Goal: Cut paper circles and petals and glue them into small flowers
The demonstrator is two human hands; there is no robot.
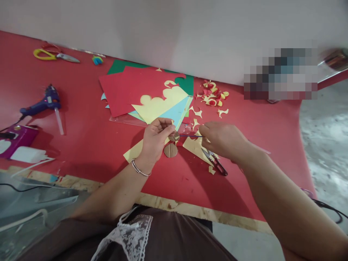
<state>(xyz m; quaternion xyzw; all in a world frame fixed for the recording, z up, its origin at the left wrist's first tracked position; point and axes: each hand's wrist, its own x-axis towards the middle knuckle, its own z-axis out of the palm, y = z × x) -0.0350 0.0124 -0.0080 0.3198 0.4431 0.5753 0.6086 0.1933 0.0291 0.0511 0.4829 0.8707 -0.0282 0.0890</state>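
My left hand [155,139], with a bracelet at the wrist, pinches a small round brown cardboard disc [174,136] above the red table [81,145]. My right hand [221,139] is closed on a thin dark stick [190,136] whose tip meets that disc. A second brown disc [170,150] lies on the table just below my left hand. Small dark snips [216,163] lie under my right hand on a yellow paper scrap [194,146].
A stack of red, green, yellow and blue paper sheets [146,92] lies beyond my hands. Cut paper petals [213,96] sit to its right. A blue glue gun [43,103], yellow-handled scissors [54,55] and a purple box [16,139] are on the left. The table's wooden edge [176,206] runs near my body.
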